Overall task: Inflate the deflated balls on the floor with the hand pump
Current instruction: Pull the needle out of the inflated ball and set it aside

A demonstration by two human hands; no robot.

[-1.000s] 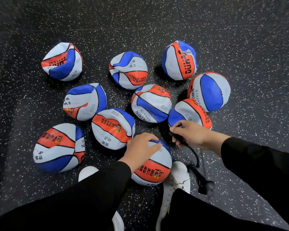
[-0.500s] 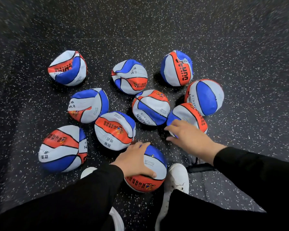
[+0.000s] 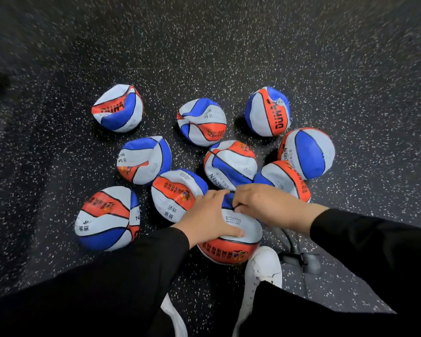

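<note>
Several crumpled red, white and blue balls lie clustered on the dark speckled floor, among them one at the far left point(image 3: 118, 108) and one at the right point(image 3: 306, 153). The nearest ball point(image 3: 231, 250) sits between my feet. My left hand point(image 3: 209, 215) grips its upper left side, thumb across the white panel. My right hand point(image 3: 265, 203) rests on top of the same ball, its fingertips pinching the dark tip of the pump hose against it. The black hose point(image 3: 289, 239) curves down from under my right wrist to the pump's black base point(image 3: 301, 260) on the floor.
My white shoes stand near the ball, one just right of it point(image 3: 263, 266) and one lower down point(image 3: 175, 319). Black sleeves and trouser legs fill the bottom of the view. Open floor point(image 3: 229, 57) stretches beyond the balls.
My right hand has moved left from the floor beside the ball onto the top of the nearest ball, bringing the hose tip. My left hand stays on the ball, which has turned slightly.
</note>
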